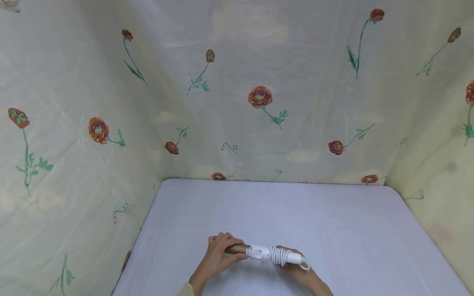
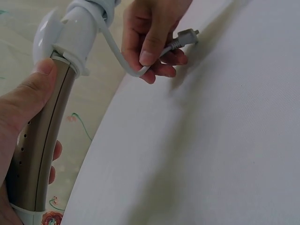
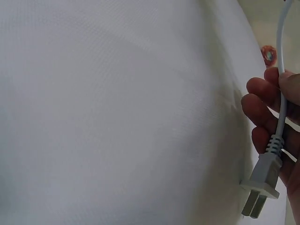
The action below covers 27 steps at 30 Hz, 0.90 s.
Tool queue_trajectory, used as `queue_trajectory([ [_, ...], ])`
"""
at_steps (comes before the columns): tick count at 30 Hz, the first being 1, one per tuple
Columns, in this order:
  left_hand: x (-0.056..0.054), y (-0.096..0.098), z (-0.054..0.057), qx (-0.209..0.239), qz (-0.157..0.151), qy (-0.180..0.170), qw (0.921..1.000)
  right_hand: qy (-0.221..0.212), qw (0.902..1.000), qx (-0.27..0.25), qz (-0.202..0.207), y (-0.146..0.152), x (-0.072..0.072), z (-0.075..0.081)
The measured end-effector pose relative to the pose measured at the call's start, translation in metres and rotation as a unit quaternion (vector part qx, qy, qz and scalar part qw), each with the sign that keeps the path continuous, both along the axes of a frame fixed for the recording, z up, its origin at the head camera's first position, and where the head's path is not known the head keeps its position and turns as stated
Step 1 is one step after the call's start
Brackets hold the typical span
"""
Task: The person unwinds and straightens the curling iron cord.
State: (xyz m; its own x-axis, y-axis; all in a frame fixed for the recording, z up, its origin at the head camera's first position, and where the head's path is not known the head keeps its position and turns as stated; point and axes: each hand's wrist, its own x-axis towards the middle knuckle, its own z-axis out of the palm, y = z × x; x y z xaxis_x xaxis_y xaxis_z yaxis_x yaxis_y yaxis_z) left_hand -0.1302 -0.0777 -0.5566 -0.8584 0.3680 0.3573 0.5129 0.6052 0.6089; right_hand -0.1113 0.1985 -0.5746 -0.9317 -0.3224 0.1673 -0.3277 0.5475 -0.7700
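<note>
A white hair straightener (image 1: 259, 251) with a gold-brown barrel (image 2: 42, 126) is held above the table, lying crosswise in the head view. My left hand (image 1: 221, 254) grips the barrel, thumb near its white lever (image 2: 45, 37). Small holes run along the barrel. White cord (image 1: 278, 255) is wound in several turns around the handle, which ends in a hanging loop (image 1: 305, 264). Beyond the handle, my right hand (image 1: 301, 274) pinches the free end of the cord between thumb and fingers. The two-pin plug (image 3: 263, 176) sticks out past those fingers, in both wrist views.
A white-covered table (image 1: 281, 209) with rounded far corners spreads under both hands. Pale curtains (image 1: 237, 123) printed with red flowers stand along its back and sides.
</note>
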Motion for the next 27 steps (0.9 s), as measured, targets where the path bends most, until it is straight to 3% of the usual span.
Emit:
queue_trajectory([
  [4,0.0,0.001,0.0,0.001,0.012,0.01,0.9999,-0.07,0.9944,0.075,-0.025,-0.002,0.007,-0.004],
  [10,0.001,0.004,0.002,-0.005,0.043,-0.013,0.999,0.016,0.9962,0.085,-0.011,-0.006,0.008,-0.011],
  [17,0.002,0.006,0.005,0.005,0.076,-0.019,0.9969,0.118,0.9904,0.071,-0.005,-0.014,0.007,-0.016],
  [24,0.001,0.007,0.007,-0.002,0.093,0.008,0.9957,0.066,0.9959,0.059,-0.019,-0.021,0.014,-0.012],
  [27,0.0,0.008,0.007,-0.005,0.095,0.016,0.9953,0.067,0.9965,0.044,-0.026,-0.025,0.018,-0.011],
])
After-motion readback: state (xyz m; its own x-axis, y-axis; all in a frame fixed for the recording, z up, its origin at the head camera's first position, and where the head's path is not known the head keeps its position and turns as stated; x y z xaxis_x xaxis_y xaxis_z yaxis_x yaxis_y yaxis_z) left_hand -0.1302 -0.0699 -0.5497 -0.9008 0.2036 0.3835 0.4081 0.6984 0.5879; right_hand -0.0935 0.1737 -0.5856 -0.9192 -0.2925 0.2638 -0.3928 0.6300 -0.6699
